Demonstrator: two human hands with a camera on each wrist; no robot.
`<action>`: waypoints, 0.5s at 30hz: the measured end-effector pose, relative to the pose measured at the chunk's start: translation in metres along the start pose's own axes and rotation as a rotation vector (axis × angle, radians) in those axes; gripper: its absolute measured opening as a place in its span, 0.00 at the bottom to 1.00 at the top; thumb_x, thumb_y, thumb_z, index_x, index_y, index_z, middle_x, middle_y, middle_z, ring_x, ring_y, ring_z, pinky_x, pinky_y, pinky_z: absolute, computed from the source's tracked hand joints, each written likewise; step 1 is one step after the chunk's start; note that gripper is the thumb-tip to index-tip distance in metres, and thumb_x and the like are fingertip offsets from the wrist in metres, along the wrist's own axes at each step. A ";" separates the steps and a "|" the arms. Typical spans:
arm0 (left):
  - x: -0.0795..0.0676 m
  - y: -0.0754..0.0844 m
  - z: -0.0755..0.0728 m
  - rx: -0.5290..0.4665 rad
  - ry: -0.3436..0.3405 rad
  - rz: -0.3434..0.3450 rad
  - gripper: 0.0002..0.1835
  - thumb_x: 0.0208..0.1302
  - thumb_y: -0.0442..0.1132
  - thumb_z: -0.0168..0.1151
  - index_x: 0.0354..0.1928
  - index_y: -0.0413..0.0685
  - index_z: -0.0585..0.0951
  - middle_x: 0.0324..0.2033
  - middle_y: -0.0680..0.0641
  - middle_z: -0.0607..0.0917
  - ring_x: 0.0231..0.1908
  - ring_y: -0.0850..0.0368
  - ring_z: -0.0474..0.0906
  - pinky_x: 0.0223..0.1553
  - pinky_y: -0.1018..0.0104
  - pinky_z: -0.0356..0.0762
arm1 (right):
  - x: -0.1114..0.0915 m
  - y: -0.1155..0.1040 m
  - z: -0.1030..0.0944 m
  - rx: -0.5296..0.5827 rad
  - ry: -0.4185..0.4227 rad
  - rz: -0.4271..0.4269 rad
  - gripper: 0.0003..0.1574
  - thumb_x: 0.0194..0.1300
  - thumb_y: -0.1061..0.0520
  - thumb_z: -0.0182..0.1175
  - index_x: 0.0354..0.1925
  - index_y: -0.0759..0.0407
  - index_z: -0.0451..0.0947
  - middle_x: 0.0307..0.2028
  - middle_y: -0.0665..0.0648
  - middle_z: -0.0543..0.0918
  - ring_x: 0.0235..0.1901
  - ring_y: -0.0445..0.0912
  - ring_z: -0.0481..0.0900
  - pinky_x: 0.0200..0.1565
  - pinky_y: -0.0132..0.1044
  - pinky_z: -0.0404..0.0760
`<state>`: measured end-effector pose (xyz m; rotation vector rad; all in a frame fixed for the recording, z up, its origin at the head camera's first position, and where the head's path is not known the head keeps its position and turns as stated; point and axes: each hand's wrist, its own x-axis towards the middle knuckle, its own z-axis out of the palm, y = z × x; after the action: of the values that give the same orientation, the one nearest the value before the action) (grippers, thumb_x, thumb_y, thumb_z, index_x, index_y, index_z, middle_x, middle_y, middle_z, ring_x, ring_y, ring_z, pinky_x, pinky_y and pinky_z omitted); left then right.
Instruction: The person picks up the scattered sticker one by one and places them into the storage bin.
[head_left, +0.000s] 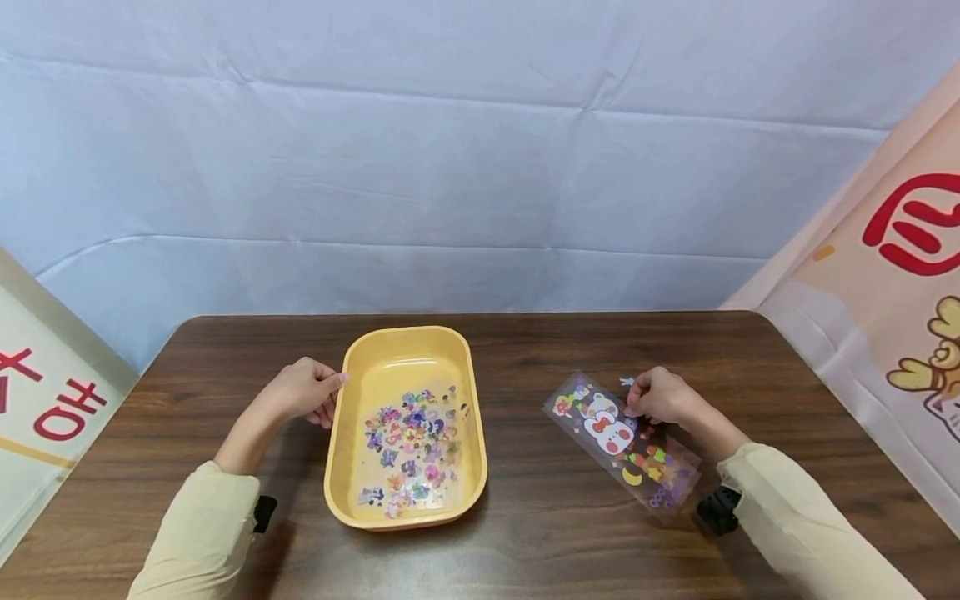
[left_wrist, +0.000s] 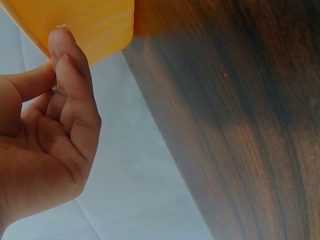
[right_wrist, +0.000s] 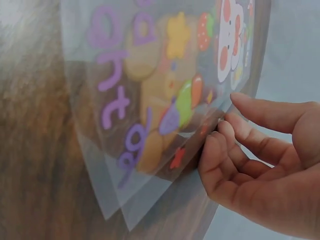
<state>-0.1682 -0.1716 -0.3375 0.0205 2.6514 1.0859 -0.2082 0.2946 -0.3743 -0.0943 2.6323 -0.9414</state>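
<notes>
My left hand (head_left: 306, 392) pinches the left rim of a yellow plastic tray (head_left: 335, 433) between thumb and fingers. Many small cartoon stickers (head_left: 420, 429) lie scattered in that tray. Over to the right, a clear plastic bag (head_left: 611, 433) printed with a white bunny, fruit and a moon lies slanted. My right hand (head_left: 663, 395) pinches its far long edge. Two clear layers of the bag (right_wrist: 112, 165) spread apart at a corner in the right wrist view. A small pale blue shape (head_left: 627, 381) shows beside the right fingertips; what it is I cannot tell.
Everything is on a brown wood-grain table (head_left: 517, 533). A pale cloth (head_left: 450, 167) hangs behind its back edge. Printed banners flank it, one on the left (head_left: 56, 400) and one on the right (head_left: 900, 275).
</notes>
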 end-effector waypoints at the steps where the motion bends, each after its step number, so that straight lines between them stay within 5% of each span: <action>1: 0.000 0.000 0.000 -0.001 0.000 -0.001 0.19 0.70 0.39 0.46 0.25 0.35 0.80 0.13 0.48 0.77 0.15 0.57 0.77 0.24 0.59 0.79 | -0.001 -0.001 0.000 0.006 -0.005 -0.001 0.06 0.55 0.67 0.61 0.25 0.67 0.73 0.22 0.56 0.73 0.19 0.45 0.73 0.22 0.35 0.74; 15: 0.001 -0.001 0.000 0.000 0.002 0.004 0.19 0.70 0.39 0.46 0.26 0.35 0.80 0.12 0.48 0.77 0.15 0.57 0.78 0.23 0.58 0.79 | -0.009 -0.012 0.007 -0.090 0.013 -0.024 0.11 0.46 0.66 0.67 0.24 0.66 0.72 0.23 0.56 0.73 0.19 0.45 0.69 0.20 0.36 0.71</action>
<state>-0.1690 -0.1717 -0.3383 0.0242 2.6546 1.0879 -0.1981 0.2825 -0.3687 -0.1426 2.6914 -0.8340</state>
